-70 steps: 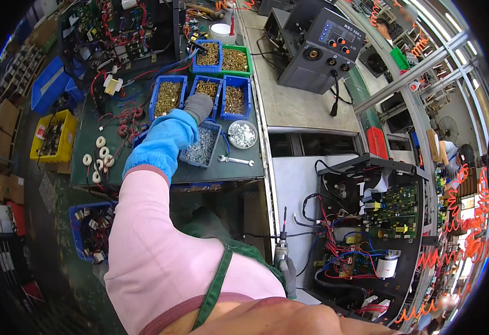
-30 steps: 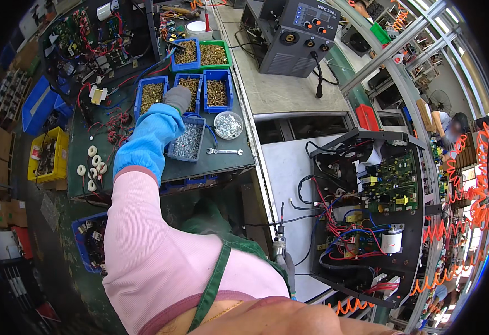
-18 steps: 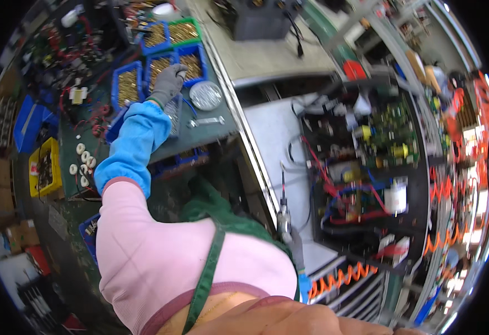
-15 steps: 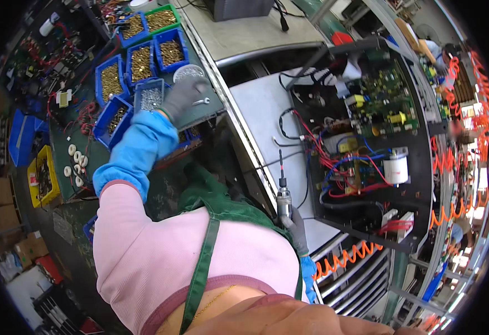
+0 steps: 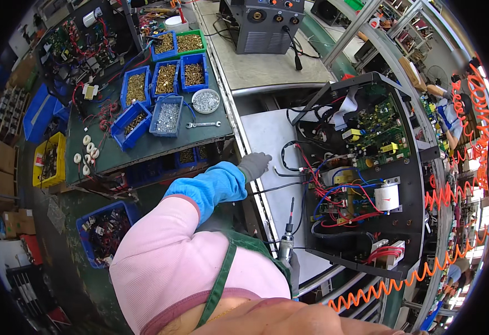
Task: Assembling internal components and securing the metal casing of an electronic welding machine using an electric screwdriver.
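On the green bench's (image 5: 144, 148) near-right part stands a blue bin of silver screws (image 5: 167, 116), with a round dish of screws (image 5: 206, 101) and a small spanner (image 5: 203, 124) beside it. The left hand (image 5: 254, 165), grey-gloved, hangs loosely curled over the grey tray's (image 5: 266, 134) left edge; whether it pinches a screw I cannot tell. Keeping the fingers closed should stop any screw dropping among the wires. The electric screwdriver (image 5: 287, 237) stands upright at the tray's near edge; the hand gripping it is hidden. The open chassis (image 5: 367, 167) lies right.
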The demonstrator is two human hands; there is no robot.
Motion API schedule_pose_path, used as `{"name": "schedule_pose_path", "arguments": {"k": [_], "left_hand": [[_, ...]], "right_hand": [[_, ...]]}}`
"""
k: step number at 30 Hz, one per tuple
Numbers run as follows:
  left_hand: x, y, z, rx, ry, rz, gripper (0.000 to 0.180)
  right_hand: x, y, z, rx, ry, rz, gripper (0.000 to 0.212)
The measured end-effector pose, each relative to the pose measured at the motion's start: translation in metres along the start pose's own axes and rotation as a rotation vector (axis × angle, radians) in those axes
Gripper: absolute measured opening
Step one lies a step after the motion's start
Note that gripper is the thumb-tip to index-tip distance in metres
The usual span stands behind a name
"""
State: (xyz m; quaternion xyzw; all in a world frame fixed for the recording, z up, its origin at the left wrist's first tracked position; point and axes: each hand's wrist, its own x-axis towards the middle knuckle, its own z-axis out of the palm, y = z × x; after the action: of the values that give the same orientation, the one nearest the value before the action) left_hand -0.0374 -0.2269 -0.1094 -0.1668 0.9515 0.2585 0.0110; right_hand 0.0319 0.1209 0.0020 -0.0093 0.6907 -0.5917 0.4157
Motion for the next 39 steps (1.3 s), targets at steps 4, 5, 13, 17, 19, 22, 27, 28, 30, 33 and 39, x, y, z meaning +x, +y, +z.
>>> {"name": "schedule_pose_path", "arguments": {"k": [4,5,13,17,19,22,27,28,30,33,39], "left_hand": [[-0.007,0.003,-0.012,-0.403,0.138,-0.135,0.036],[-0.01,0.009,-0.015,-0.792,0.141,-0.243,0.034],[-0.028,0.016,-0.023,-1.812,-0.163,-0.149,0.037],[-0.041,0.043,-0.062,-1.842,-0.107,-0.198,0.037],[-0.039,0.042,-0.062,-1.855,-0.128,-0.181,0.037],[-0.038,0.048,-0.066,-1.802,-0.152,-0.171,0.037],[-0.044,0.053,-0.07,-1.775,-0.145,-0.158,0.036],[-0.044,0.054,-0.071,-1.774,-0.149,-0.16,0.036],[-0.043,0.054,-0.073,-1.726,-0.15,-0.179,0.035],[-0.045,0.052,-0.081,-1.491,-0.164,-0.123,0.036],[-0.048,0.048,-0.1,-1.041,-0.253,0.116,0.038]], "right_hand": [[0.005,0.0,-0.001,0.003,0.0,-0.054,0.066],[0.005,-0.002,0.002,0.049,0.001,-0.086,0.075],[0.015,-0.051,0.022,-0.069,-0.125,-0.236,0.097],[0.023,-0.074,0.032,-0.121,-0.206,-0.233,0.092],[0.022,-0.083,0.035,-0.228,-0.208,-0.179,0.091],[0.017,-0.088,0.041,-0.104,-0.216,-0.169,0.091],[0.016,-0.082,0.041,-0.182,-0.208,-0.145,0.091],[0.019,-0.077,0.038,-0.213,-0.204,-0.167,0.091],[0.019,-0.074,0.037,-0.243,-0.198,-0.189,0.091],[0.018,-0.074,0.036,-0.276,-0.205,-0.201,0.091],[0.019,-0.066,0.034,-0.28,-0.22,-0.211,0.089]]}}
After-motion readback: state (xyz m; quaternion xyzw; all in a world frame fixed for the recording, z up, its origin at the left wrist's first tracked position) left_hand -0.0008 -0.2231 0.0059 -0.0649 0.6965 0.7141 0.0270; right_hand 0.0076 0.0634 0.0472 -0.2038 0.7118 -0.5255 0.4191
